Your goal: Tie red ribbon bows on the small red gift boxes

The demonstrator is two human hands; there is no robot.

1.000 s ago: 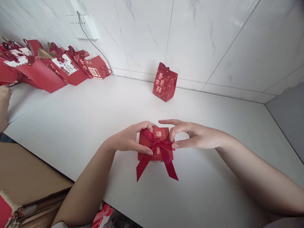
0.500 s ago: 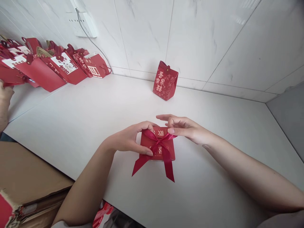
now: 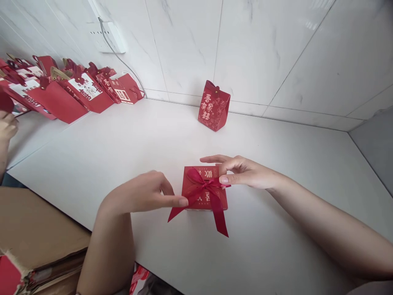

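Note:
A small red gift box (image 3: 201,201) with pale characters lies on the white table in front of me. A dark red satin ribbon (image 3: 205,185) is tied in a bow across its top, and both tails hang over the near side. At the left tail, my left hand (image 3: 147,194) has thumb and forefinger together on the ribbon. My right hand (image 3: 242,172) pinches the bow's right loop between thumb and forefinger, its other fingers reaching over the box's far edge.
A red gift bag (image 3: 213,107) stands upright by the tiled wall. Several red bags (image 3: 61,100) crowd the far left, where another person's hand (image 3: 6,125) holds something red. A cardboard box (image 3: 39,229) sits at the lower left. A cable hangs from a wall socket (image 3: 107,37).
My left hand has moved left off the bow's left loop, down to the left tail. The left loop now lies free. My right hand has stayed at the right loop.

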